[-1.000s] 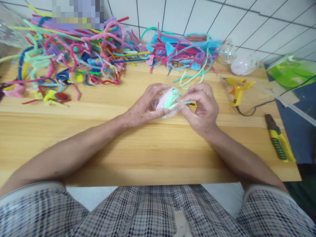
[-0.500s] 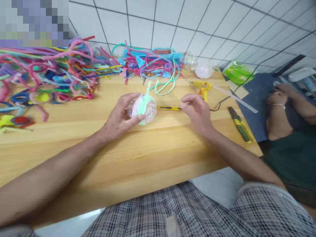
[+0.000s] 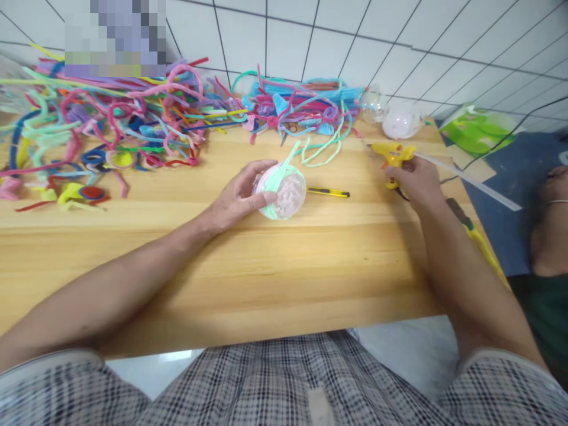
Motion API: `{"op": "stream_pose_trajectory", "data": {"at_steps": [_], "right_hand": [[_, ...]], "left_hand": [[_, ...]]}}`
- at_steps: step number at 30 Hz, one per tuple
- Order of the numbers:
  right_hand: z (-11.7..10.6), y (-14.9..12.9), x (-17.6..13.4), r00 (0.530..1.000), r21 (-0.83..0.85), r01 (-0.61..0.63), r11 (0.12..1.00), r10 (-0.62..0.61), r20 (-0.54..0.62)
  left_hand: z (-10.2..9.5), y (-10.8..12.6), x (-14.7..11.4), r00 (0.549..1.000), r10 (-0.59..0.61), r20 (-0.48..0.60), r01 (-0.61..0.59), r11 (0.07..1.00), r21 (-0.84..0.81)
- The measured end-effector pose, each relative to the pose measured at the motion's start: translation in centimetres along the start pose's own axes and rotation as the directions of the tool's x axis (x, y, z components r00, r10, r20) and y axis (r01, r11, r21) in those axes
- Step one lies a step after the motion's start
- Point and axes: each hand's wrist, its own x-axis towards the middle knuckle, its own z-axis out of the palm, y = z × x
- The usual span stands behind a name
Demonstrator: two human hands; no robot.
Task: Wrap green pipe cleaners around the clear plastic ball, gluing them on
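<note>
My left hand [image 3: 242, 198] is closed around a clear ball [image 3: 291, 198] wound with pale green and lilac pipe cleaners, one green end sticking up from its top. On the right, my right hand [image 3: 419, 177] grips the handle of a yellow glue gun [image 3: 393, 152]. A long whitish glue stick [image 3: 470, 180] juts from the gun's back. Between the hands, a yellow utility knife [image 3: 329, 191] lies on the table, its left end close to the ball.
Tangled pipe cleaners [image 3: 110, 118] cover the table's back left, with a bundle [image 3: 306, 97] at the back middle. Two clear balls, one whitish inside [image 3: 402, 121], stand by the wall. Yellow-handled pliers [image 3: 479, 236] lie near the right edge. A co-worker's arm [image 3: 550, 231] shows at far right.
My right hand has moved right from beside the utility knife and taken hold of the glue gun. My left hand still holds the wrapped ball. The view has shifted.
</note>
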Motion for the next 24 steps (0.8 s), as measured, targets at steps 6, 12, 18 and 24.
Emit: {"op": "stream_pose_trajectory", "data": {"at_steps": [6,12,18,24], "right_hand": [[1.7,-1.8,1.1,0.975,0.054,-0.222,0.974,0.222,0.000],[2.3,-6.4,-4.9,0.983,0.273,0.161,0.948,-0.180,0.046],[1.4,-12.2,-11.3,0.772,0.256,0.472,0.843,-0.536,0.341],[2.0,-13.0,-12.0,0.727,0.259,0.495,0.829,-0.558,0.400]], "left_hand": [[0.6,-0.1,-0.3,0.997,0.037,-0.061,-0.029,0.993,0.118],[1.0,-0.1,-0.3,0.983,0.092,-0.159,-0.052,0.970,0.239],[1.0,0.0,-0.6,0.980,0.113,-0.162,-0.061,0.953,0.295],[0.6,-0.3,-0.6,0.984,0.143,-0.105,-0.103,0.944,0.315]]}}
